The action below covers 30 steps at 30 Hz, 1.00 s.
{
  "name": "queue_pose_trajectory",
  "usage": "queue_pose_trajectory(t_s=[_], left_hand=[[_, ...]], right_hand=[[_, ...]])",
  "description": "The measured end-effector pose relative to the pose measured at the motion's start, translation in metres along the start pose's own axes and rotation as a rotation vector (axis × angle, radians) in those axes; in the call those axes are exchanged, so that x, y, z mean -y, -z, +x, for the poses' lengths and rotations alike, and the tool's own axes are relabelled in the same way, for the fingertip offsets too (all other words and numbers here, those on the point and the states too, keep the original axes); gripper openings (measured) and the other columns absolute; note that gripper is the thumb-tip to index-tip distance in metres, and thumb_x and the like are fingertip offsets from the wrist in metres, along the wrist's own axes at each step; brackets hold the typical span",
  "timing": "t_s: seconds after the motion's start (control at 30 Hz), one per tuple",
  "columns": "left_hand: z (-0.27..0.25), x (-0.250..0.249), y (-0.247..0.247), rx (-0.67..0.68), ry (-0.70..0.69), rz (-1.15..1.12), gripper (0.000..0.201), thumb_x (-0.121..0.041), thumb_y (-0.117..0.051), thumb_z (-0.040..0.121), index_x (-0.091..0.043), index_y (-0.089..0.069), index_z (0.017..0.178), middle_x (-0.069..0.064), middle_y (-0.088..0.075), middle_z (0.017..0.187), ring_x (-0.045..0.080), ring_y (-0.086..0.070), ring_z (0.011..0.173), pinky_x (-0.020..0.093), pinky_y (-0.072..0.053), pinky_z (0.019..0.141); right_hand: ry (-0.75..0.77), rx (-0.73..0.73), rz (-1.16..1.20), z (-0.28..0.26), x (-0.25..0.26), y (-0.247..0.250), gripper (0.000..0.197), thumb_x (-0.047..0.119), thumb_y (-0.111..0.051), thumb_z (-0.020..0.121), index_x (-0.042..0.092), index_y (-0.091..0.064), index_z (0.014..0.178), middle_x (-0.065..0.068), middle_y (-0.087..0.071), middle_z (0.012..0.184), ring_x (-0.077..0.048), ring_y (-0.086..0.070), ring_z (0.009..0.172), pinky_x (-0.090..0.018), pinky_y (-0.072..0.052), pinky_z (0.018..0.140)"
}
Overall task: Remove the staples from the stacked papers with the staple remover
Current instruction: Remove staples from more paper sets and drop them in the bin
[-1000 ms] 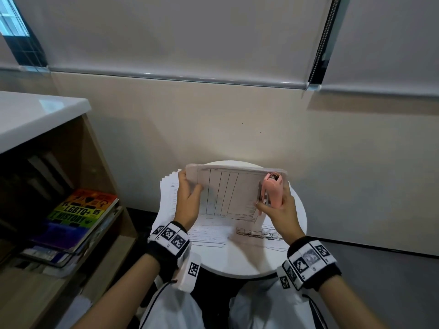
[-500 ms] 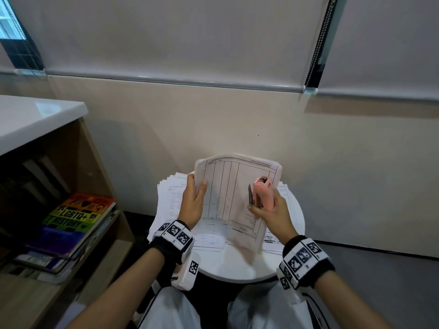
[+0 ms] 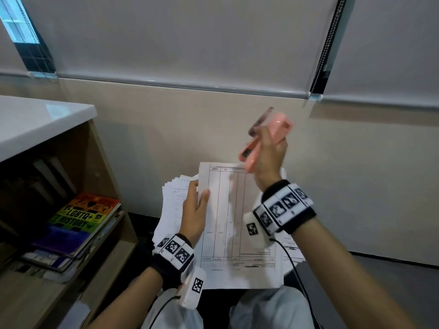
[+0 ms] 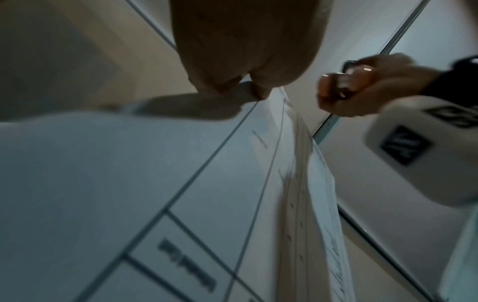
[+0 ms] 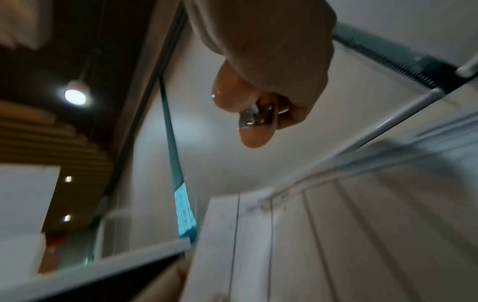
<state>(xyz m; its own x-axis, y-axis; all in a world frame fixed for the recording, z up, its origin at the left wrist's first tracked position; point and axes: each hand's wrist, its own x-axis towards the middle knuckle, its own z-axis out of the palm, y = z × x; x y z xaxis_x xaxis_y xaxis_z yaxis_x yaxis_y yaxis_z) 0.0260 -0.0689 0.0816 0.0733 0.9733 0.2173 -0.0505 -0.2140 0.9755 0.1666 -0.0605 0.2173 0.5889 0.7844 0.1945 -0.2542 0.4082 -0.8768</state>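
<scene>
A stapled set of printed papers point(image 3: 240, 224) with ruled columns is held up over my lap. My left hand point(image 3: 196, 210) grips its left edge, thumb on the front sheet; in the left wrist view the fingers point(image 4: 248, 61) pinch the paper point(image 4: 129, 183). My right hand point(image 3: 268, 153) is raised above the papers' top right corner and grips the pink staple remover point(image 3: 263, 141), clear of the sheets. In the right wrist view the remover's metal jaws point(image 5: 254, 118) poke out between the curled fingers, with the papers point(image 5: 336, 235) below. Any staple is too small to make out.
More loose sheets point(image 3: 175, 200) lie fanned behind the held set, hiding the small round table. A wooden shelf point(image 3: 102, 162) with stacked books point(image 3: 78, 222) stands at the left. A beige wall point(image 3: 213, 119) and roller blinds are straight ahead.
My right hand has lifted the staple remover up and away from the papers' top right corner. The papers have come down and closer toward my lap, still held by the left hand.
</scene>
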Motion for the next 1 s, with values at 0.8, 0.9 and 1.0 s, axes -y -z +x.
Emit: queue_pose_trajectory(t_s=[0.8,0.9,1.0], left_hand=[[-0.007,-0.007,0.011,0.038,0.004,0.067,0.019,-0.030,-0.042,0.099,-0.029,-0.050,0.117,-0.008,-0.064,0.118,0.012,-0.061,0.112,0.044,-0.050,0.099],[-0.004,-0.013,0.013,0.076,-0.001,-0.008,0.023,-0.024,-0.042,0.100,-0.023,-0.049,0.122,-0.005,-0.063,0.123,0.011,-0.061,0.114,0.034,-0.051,0.098],[0.005,-0.019,0.012,0.127,-0.028,-0.051,0.027,-0.018,-0.041,0.100,-0.014,-0.047,0.127,-0.004,-0.062,0.123,0.006,-0.062,0.111,0.020,-0.052,0.091]], right_hand=[[-0.009,-0.051,-0.402,0.007,-0.032,0.000,0.050,0.053,-0.057,0.066,0.027,-0.051,0.108,0.000,-0.058,0.110,-0.015,-0.047,0.109,-0.052,-0.027,0.109],[-0.082,0.105,-0.050,0.016,-0.031,0.055,0.044,0.045,-0.054,0.071,0.010,-0.059,0.097,-0.004,-0.066,0.080,-0.024,-0.066,0.070,-0.036,-0.049,0.072],[-0.303,0.339,0.040,0.004,-0.052,0.110,0.043,0.051,-0.063,0.066,0.010,-0.068,0.079,-0.009,-0.065,0.065,-0.028,-0.062,0.056,-0.028,-0.042,0.059]])
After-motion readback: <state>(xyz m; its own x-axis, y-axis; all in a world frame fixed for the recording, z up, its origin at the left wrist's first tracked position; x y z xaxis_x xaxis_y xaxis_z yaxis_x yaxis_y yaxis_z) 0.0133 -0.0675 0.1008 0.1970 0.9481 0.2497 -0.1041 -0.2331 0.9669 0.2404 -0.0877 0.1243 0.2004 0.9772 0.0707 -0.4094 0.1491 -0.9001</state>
